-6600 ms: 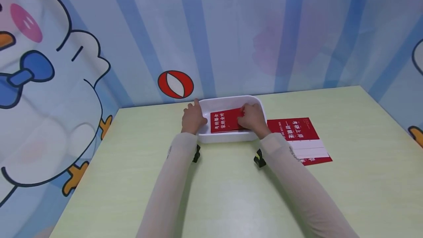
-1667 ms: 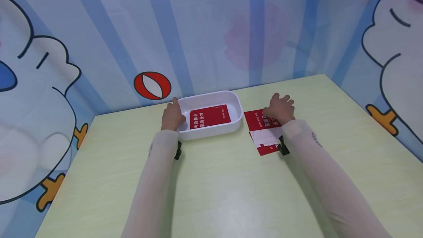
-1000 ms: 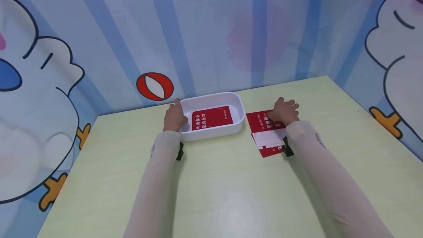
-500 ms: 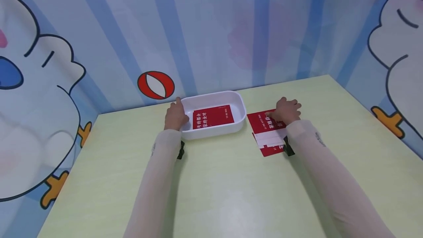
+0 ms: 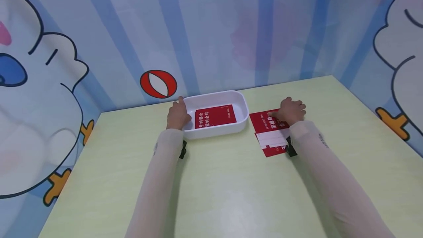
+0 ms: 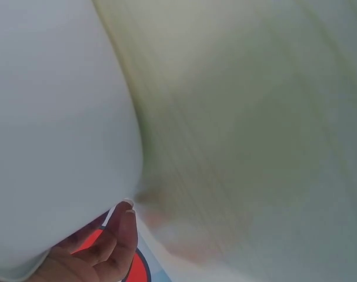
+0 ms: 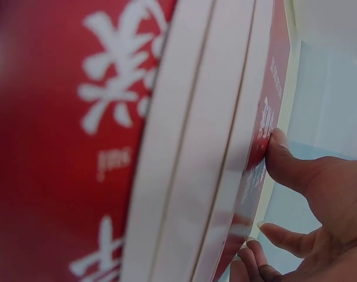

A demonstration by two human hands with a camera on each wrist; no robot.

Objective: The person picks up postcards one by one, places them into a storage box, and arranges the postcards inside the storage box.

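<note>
My left hand (image 5: pixel 178 114) holds the left end of a white plastic tray (image 5: pixel 214 132), thumb inside and fingers outside the rim. In the left wrist view the fingers (image 6: pixel 118 244) show past the tray's end wall. Red notebooks (image 5: pixel 216 116) with white Chinese lettering lie flat in the tray. Right of it, my right hand (image 5: pixel 291 111) is over the far right part of a stack of red notebooks (image 5: pixel 259 123). In the right wrist view my thumb (image 7: pixel 287 164) touches the top cover; the other fingers are spread near its edge, loosely bent.
The pale wooden table (image 5: pixel 211 194) stretches in front of both arms. A blue striped cloth (image 5: pixel 218 39) with cartoon figures hangs right behind the tray. The stack's white page edges (image 5: pixel 271 139) face toward me, with another red cover below them.
My right hand has left the notebook in the tray and moved right to the stack, where it has stayed nearly still lately. My left hand stays on the tray. The view has turned right.
</note>
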